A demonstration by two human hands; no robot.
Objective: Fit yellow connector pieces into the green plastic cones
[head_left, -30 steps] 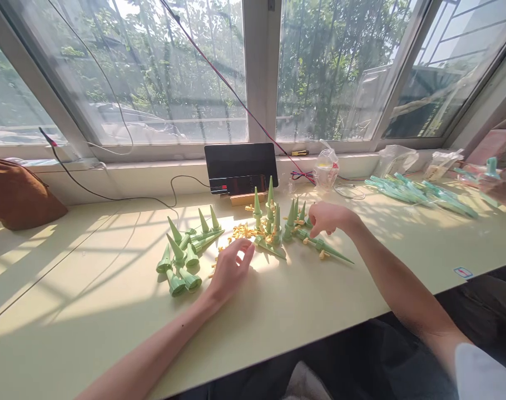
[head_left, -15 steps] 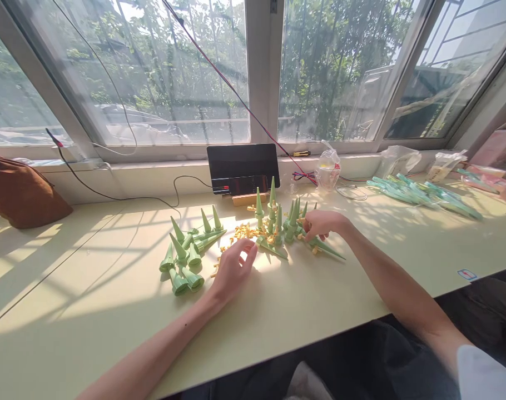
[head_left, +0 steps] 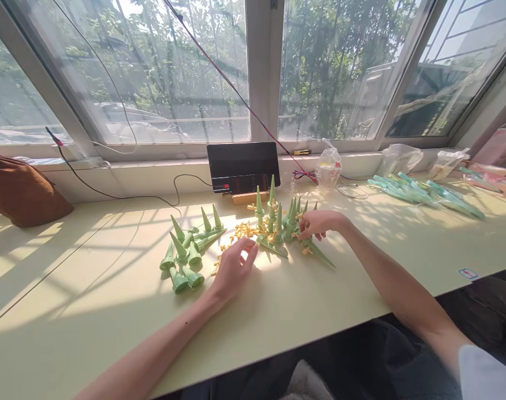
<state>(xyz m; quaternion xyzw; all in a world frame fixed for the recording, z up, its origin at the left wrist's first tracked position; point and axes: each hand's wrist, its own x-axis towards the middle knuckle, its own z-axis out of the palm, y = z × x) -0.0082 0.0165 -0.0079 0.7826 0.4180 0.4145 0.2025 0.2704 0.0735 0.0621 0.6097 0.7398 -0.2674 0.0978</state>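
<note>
My right hand (head_left: 318,223) has its fingers closed at the wide end of a green cone (head_left: 321,254) with small yellow parts; the cone tilts low, tip toward the front right. My left hand (head_left: 236,262) rests on the table, fingers curved and a gap showing between thumb and forefinger. It lies beside a pile of small yellow pieces (head_left: 243,230) and close to another lying green cone (head_left: 272,247). Several upright green cones (head_left: 272,205), some with yellow pieces attached, stand between and beyond my hands. More green cones (head_left: 180,250) stand and lie to the left.
A black tablet (head_left: 243,158) on a wooden stand is at the back. Cables run along the windowsill. A plastic cup in a bag (head_left: 328,169) and translucent teal pieces (head_left: 420,194) are at the right. A brown bag (head_left: 23,189) stands at the far left.
My right hand has shifted slightly left, and the green cone's tip has swung left and toward me. My left hand has stayed in place.
</note>
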